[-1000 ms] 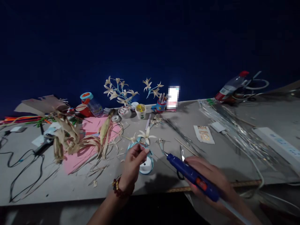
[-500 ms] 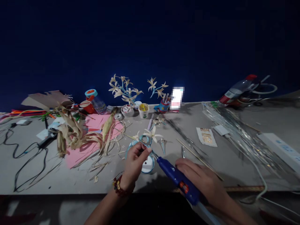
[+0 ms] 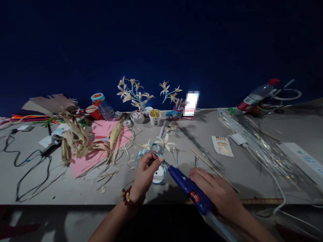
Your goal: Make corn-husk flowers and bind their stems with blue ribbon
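My left hand (image 3: 147, 169) is closed in a pinch above the table, its fingertips on a thin light blue stem (image 3: 158, 155), partly hidden by the fingers. A cream flower (image 3: 166, 143) of husk-like petals shows just beyond the fingertips; whether it belongs to that stem I cannot tell. My right hand (image 3: 217, 190) is wrapped round a blue hot glue gun (image 3: 186, 185), whose nozzle points up-left at the left fingertips. Behind the left hand is a light blue ring (image 3: 154, 147). Beneath it lies a white disc (image 3: 159, 175) with a blue rim.
Dried corn husks (image 3: 85, 144) lie on pink paper (image 3: 80, 166) at left. Flower sprigs (image 3: 132, 95) stand behind a paper cup (image 3: 154, 118). To the right are wires (image 3: 199, 144), a small packet (image 3: 222, 146), a power strip (image 3: 302, 161) and a bottle (image 3: 257, 95).
The glue gun and right hand have shifted very slightly, with the nozzle still near the left fingertips. The view has tilted a little. Both grips stay the same.
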A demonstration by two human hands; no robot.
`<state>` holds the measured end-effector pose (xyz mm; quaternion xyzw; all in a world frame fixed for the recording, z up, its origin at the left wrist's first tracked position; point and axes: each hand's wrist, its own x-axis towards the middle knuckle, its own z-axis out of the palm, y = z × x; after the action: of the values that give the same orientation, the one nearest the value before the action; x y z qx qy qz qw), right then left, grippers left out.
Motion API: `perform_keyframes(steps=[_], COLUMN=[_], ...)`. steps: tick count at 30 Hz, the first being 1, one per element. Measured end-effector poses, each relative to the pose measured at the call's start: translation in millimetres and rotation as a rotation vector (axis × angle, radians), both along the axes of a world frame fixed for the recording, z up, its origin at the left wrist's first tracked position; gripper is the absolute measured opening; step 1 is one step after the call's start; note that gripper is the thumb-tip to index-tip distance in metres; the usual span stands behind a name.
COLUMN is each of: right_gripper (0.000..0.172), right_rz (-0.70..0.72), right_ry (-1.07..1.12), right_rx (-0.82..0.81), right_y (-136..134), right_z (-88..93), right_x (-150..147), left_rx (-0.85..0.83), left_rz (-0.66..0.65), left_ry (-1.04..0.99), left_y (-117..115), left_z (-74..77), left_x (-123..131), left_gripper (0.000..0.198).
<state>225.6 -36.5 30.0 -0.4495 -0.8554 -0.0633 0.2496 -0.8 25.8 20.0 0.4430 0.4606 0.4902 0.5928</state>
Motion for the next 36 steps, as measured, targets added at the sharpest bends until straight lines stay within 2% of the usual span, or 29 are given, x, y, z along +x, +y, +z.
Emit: perform_keyframes(steps=[6,16,26,36], right_gripper=[0.031,0.033,0.034,0.036], right_rz=[0.001,-0.025,-0.008,0.002], right_ry=[-0.04,-0.05,-0.059,-0.078], right_rx=[0.02,-0.018,0.005,0.02], right_y=[3,1,2,3], right_z=[8.9,8.0,13.4,17.3], right_x=[-3,-3,-3,-4], left_rx=[-0.005,0.02,0.019,0.013], left_rz=[0.004,0.001,0.026,0.039], left_ry=[0.019,0.064,0.07,0.069], left_y=[1,0,1,2], left_z=[4.4,1.1,7.8,6.8], left_x=[2,1,4,3], left_gripper=[0.026,0.026,0.026,0.028])
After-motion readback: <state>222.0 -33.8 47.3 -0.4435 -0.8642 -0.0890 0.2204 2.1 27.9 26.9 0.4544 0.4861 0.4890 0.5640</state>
